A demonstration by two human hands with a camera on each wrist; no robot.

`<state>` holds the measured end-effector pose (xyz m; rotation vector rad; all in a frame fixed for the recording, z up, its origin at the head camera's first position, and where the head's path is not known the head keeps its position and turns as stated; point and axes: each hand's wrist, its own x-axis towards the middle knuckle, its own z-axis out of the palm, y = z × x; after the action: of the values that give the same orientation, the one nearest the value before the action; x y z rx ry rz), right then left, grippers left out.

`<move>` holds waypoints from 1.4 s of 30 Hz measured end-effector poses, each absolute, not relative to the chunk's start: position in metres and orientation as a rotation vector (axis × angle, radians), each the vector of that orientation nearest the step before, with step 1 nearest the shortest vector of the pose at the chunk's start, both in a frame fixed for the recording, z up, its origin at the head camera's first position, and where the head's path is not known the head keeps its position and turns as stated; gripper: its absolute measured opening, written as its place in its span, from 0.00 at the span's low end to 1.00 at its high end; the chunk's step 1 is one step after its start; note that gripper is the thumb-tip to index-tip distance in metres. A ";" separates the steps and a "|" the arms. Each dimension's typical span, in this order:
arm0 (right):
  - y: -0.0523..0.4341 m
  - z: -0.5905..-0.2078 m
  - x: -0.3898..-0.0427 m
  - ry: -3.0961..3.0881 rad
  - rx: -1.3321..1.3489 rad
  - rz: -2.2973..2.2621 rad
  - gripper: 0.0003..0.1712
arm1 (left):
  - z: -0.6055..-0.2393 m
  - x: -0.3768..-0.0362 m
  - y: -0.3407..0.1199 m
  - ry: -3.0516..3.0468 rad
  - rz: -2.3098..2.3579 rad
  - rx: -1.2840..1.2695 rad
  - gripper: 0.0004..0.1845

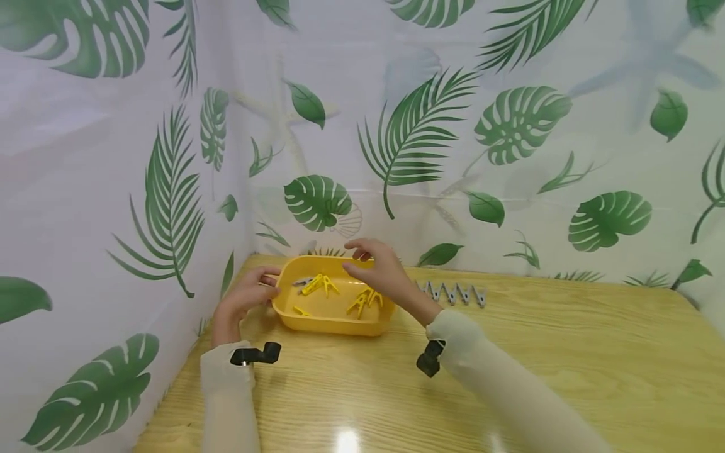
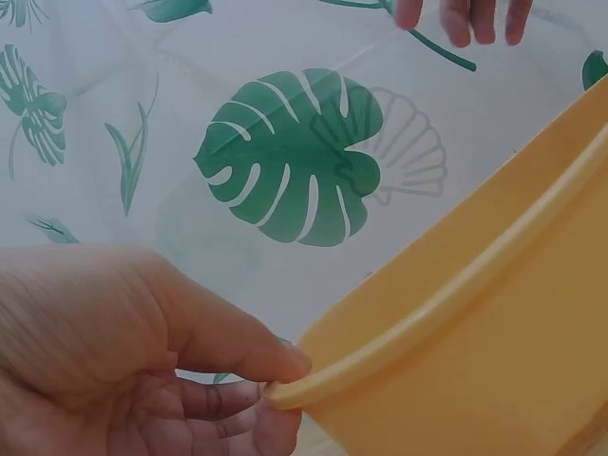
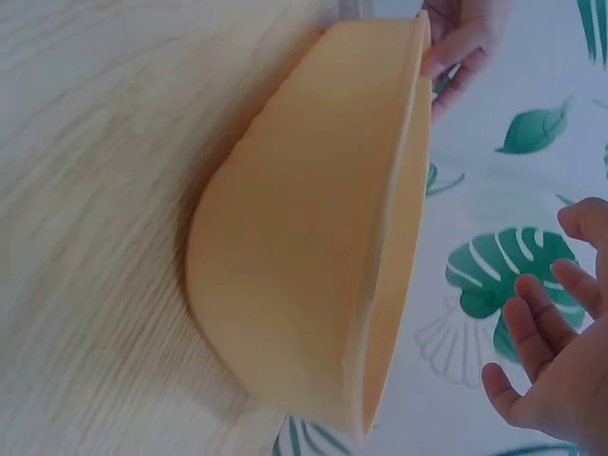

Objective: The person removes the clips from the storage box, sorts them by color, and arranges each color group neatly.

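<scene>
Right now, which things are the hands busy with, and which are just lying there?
Busy with:
- yellow tub, its left rim pinched by the left hand
- yellow pegs and a grey peg inside the tub
- right hand, open over the tub, holding nothing

Just lying there:
- row of grey pegs on the wooden table, to the right of the tub

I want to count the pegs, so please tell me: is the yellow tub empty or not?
Not empty. The yellow tub holds several yellow pegs and at least one grey peg; the head view shows them lying loose on its bottom.
</scene>
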<state>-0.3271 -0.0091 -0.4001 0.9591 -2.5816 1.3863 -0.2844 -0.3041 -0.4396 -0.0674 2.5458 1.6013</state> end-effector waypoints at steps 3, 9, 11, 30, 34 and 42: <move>-0.025 -0.398 -0.328 -2.628 1.026 1.311 0.20 | -0.439 -0.284 -0.305 2.540 1.583 -0.055 0.29; -0.050 -0.396 -0.340 -2.781 1.132 1.055 0.16 | -0.436 -0.281 -0.304 2.513 1.563 -0.031 0.30; -0.058 -0.397 -0.345 -2.820 1.177 0.946 0.15 | -0.436 -0.281 -0.303 2.502 1.570 -0.022 0.30; -0.100 -0.420 -0.365 -3.037 1.272 0.383 0.13 | -0.435 -0.279 -0.302 2.481 1.574 -0.046 0.30; -0.106 -0.423 -0.367 -3.010 1.273 0.296 0.13 | -0.435 -0.280 -0.305 2.490 1.576 -0.066 0.29; -0.114 -0.421 -0.368 -3.000 1.309 0.185 0.13 | -0.437 -0.281 -0.311 2.488 1.567 -0.076 0.29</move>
<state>-0.3675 -0.1139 -0.4212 1.3094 -3.0005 0.1854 -0.2812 -0.3109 -0.4369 -0.0761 2.4883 1.5673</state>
